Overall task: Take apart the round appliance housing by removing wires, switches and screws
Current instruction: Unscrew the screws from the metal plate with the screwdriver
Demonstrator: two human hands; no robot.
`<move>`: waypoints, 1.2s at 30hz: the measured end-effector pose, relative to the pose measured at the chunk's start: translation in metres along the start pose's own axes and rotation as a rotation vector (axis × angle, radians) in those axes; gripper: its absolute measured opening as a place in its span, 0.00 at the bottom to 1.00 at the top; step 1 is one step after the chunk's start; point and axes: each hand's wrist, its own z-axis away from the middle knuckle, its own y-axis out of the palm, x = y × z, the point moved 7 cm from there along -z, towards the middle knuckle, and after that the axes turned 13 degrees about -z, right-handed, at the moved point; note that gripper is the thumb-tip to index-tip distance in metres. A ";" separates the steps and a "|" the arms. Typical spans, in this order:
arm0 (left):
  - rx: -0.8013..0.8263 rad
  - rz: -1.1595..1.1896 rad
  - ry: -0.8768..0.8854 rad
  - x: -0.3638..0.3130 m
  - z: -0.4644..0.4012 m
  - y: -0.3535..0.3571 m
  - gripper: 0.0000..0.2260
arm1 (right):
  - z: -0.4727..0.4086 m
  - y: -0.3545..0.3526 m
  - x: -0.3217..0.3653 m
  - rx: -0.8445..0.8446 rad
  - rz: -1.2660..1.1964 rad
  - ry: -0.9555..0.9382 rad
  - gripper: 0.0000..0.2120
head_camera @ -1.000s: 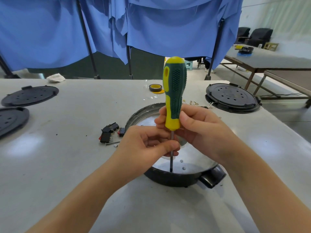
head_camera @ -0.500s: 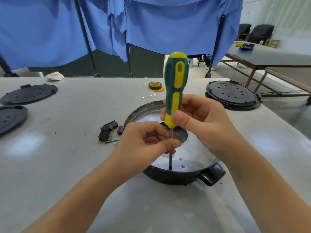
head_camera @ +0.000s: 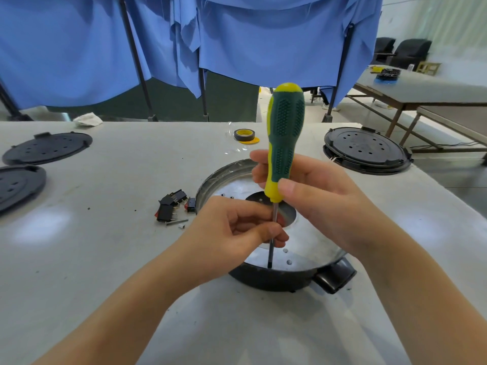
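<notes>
Since the earlier frames the screwdriver (head_camera: 283, 143) has turned in the right hand (head_camera: 313, 198), so its dark green textured face now looks toward the camera where a yellow stripe showed half a second ago, while both hands have stayed in place. That right hand's grip is clenched around the yellow lower end of the handle, thumb in front. The left hand (head_camera: 237, 233) pinches the thin metal shaft between thumb and fingertips, just below the handle. The tool stands nearly upright, its tip touching the shiny metal plate inside the round appliance housing (head_camera: 276, 259), near the housing's front rim and close beside two small holes. The housing sits on the grey counter (head_camera: 105, 259) in front of the person, its black base and a black tab showing at the near right. Just left of it lie several black switches (head_camera: 171, 205) and a loose screw (head_camera: 177, 221). Farther back is a roll of yellow tape (head_camera: 244, 134); black perforated round covers (head_camera: 365, 150) rest at far right and far left.
</notes>
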 end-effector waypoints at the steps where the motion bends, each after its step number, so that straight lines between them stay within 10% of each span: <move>1: -0.008 -0.001 0.000 0.000 0.000 0.000 0.10 | 0.000 -0.001 0.002 -0.023 0.014 -0.024 0.16; 16: -0.118 -0.116 0.034 0.001 -0.003 -0.003 0.08 | 0.003 0.001 0.017 -0.124 0.045 -0.159 0.17; 24: 0.085 0.017 0.018 0.001 -0.001 0.003 0.09 | 0.005 0.004 0.011 0.056 -0.006 -0.046 0.18; 36: -0.119 -0.043 0.020 0.003 -0.005 -0.005 0.06 | 0.004 0.000 0.016 -0.071 0.033 -0.098 0.18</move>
